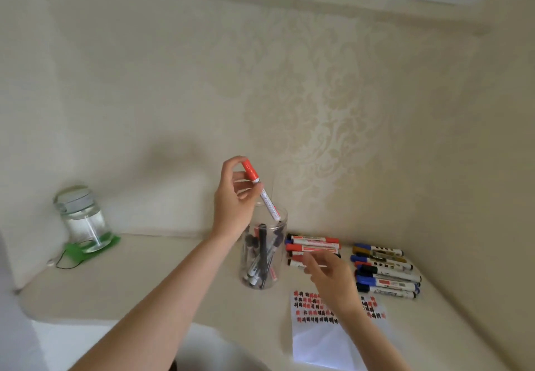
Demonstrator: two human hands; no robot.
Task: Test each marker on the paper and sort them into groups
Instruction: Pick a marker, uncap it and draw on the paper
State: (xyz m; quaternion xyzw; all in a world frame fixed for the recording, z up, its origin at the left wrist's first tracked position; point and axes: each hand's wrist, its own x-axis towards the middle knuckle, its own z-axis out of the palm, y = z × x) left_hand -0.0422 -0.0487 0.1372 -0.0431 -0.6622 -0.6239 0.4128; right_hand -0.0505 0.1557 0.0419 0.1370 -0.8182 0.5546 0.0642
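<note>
Red marker [262, 194]: cap up, tilted, lower end just inside the rim of the clear tub [264, 255]. Pinched near the cap between thumb and fingertips of the left hand [233, 197], remaining fingers loosely curled behind the barrel.

Tub: upright on the table [144, 278], about half full of untested markers, mostly dark.

Right hand [333, 276]: low over the table between tub and paper [318, 339], fingers loosely spread, holding nothing, partly blurred. Ready to take the cap, by the look of it.

Paper: upper part covered in rows of red and black test marks, lower part bare.

Sorted groups: red group [314, 247] flat just right of the tub; mixed group [385, 269] of blue and black further right, well apart from the first.

Step in hand, as judged: withdrawal of the next marker for testing.

Procedure:
- Lift straight along the barrel axis until clear of the rim; avoid dragging against the wall, since the tub looks light and may tip.
- Steady the tub with the right hand if it shifts.
- Pull the cap with the right hand; keep the cap in hand.
- Make a short mark on a bare part of the paper, below the existing rows.
- Recap firmly, then lay parallel with the matching group.

Elsewhere: lidded jar [82, 220] on a green mat [86, 247], far left, next to the wall.
</note>
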